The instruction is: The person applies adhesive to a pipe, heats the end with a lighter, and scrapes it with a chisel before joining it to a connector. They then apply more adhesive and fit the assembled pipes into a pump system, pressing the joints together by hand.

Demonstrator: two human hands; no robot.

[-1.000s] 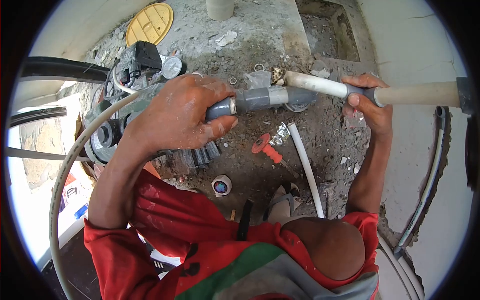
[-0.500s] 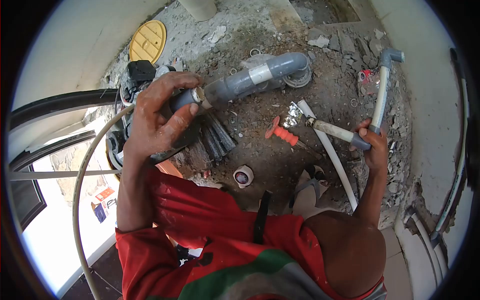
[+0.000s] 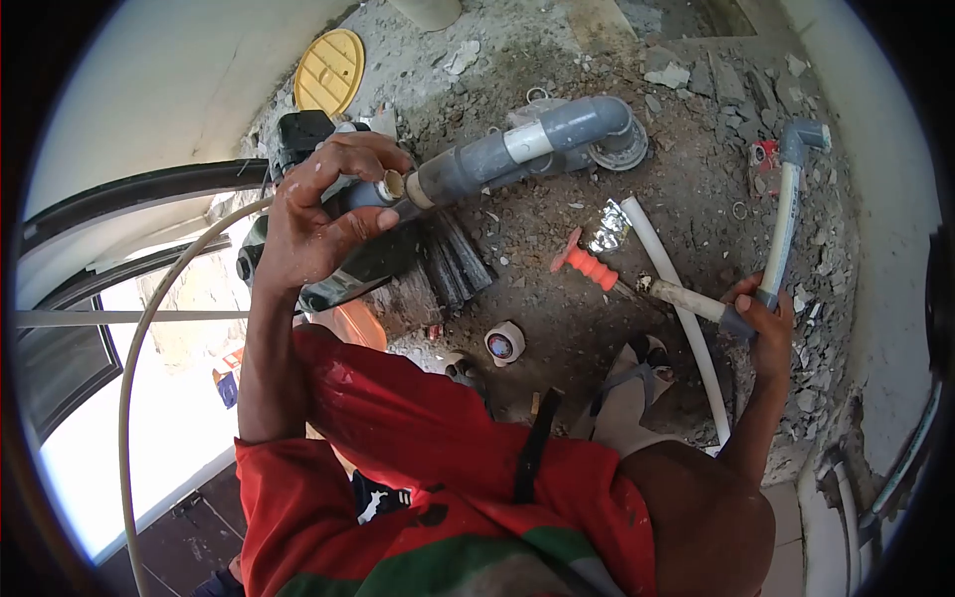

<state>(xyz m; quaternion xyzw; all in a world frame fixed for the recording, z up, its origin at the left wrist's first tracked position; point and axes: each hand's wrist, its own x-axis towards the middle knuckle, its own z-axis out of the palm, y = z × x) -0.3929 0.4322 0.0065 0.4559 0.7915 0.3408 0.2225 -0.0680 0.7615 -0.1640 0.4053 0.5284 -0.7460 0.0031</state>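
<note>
My left hand curls its thumb and fingers around a short grey pipe fitting, whose cream-coloured open end faces right. Close beside that opening is the end of a thicker grey pipe with a white band, which runs to an elbow over a round floor fitting. My right hand is closed on a grey elbow that joins two cream pipe lengths. One length rises to another grey elbow; the shorter points left, with a dirty end. Part of the left fitting is hidden by my fingers.
A red-handled chisel and a long white pipe lie on the rubble floor. Near my knees stands a small white round container. A dark machine sits under my left hand, and a yellow round cover leans by the wall.
The whole view has shifted, so most things appear farther right. The fitting in my left hand has turned slightly, showing more of its opening. My right hand keeps its hold on the elbow.
</note>
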